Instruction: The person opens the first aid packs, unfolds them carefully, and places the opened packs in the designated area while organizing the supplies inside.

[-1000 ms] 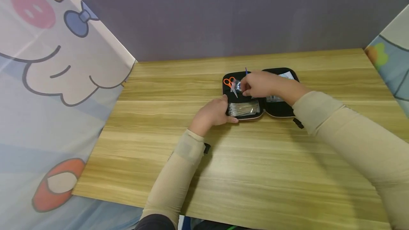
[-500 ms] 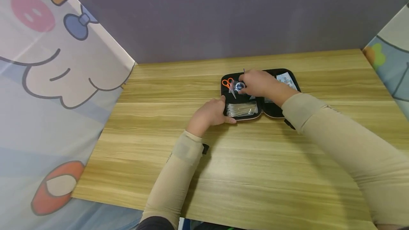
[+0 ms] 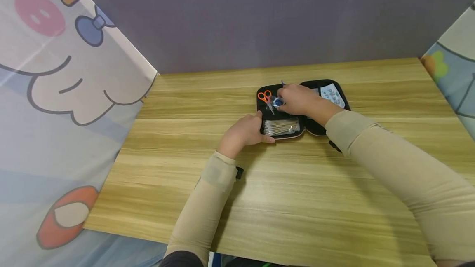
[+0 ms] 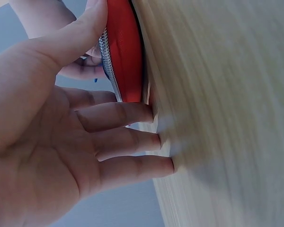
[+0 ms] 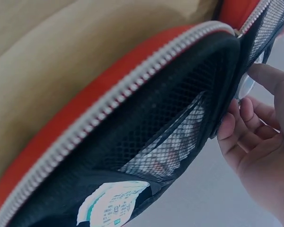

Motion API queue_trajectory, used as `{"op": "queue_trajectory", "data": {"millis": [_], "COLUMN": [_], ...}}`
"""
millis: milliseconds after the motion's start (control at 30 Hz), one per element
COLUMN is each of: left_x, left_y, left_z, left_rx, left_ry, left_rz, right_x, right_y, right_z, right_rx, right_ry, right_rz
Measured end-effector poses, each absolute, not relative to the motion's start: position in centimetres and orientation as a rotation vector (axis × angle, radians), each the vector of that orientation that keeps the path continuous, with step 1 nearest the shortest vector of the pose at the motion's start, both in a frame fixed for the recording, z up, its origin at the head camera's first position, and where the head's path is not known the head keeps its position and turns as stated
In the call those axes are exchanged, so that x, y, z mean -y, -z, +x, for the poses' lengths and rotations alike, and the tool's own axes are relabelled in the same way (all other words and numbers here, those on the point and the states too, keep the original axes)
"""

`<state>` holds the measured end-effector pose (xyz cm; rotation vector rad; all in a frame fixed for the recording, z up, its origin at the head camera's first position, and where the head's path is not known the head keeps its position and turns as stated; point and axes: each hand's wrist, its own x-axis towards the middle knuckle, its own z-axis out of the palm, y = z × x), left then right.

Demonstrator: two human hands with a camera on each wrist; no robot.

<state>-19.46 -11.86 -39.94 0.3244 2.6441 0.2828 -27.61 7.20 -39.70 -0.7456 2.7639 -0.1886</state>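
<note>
An unzipped black-lined case (image 3: pixel 315 128) with a red outer shell lies spread flat on the table. At its left side my left hand (image 3: pixel 243 134) has the thumb along the zipped rim; in the left wrist view its straight fingers (image 4: pixel 132 140) touch the tabletop. My right hand (image 3: pixel 299 99) reaches into the left half, thumb and fingertips pinching the edge of a small round silver-and-blue item (image 3: pixel 277 102) in clear wrap. Orange-handled scissors (image 3: pixel 265 95) lie just left of it. Nearer me is a clear packet of cotton swabs (image 3: pixel 281 127).
The case's right half holds a white printed packet (image 3: pixel 332 94) and a mesh pocket (image 5: pixel 168 146). A grey panel (image 3: pixel 245 19) stands behind the wooden table (image 3: pixel 297 201). Cartoon-printed cloth (image 3: pixel 22 147) covers the left side.
My right hand has shifted slightly left and its fingers have moved to the right edge of the round item, leaving more of it visible. My left hand stays at the case.
</note>
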Motion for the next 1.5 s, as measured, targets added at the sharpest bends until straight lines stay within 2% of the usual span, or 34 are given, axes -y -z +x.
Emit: {"op": "queue_trajectory", "data": {"millis": [533,767,1167,1500], "left_x": [11.8,11.5,11.8,11.9], "left_y": [39.7,39.8,39.6,39.9], "left_z": [-19.6,-19.7,-19.3,-19.5], "left_rx": [-2.637,-2.656,-2.66,-2.652], "left_ry": [-0.289,-0.278,-0.285,-0.29], "left_rz": [0.31,0.351,0.336,0.317], "right_x": [-7.9,-9.3,-17.3,-23.1], "right_y": [39.3,37.7,36.2,38.0], "right_z": [-27.5,-27.2,-25.1,-22.7], "right_rx": [-2.763,-2.707,-2.795,-2.89], "right_ry": [0.279,0.572,0.514,0.389], "right_rz": [-0.753,-0.696,-0.807,-0.722]}}
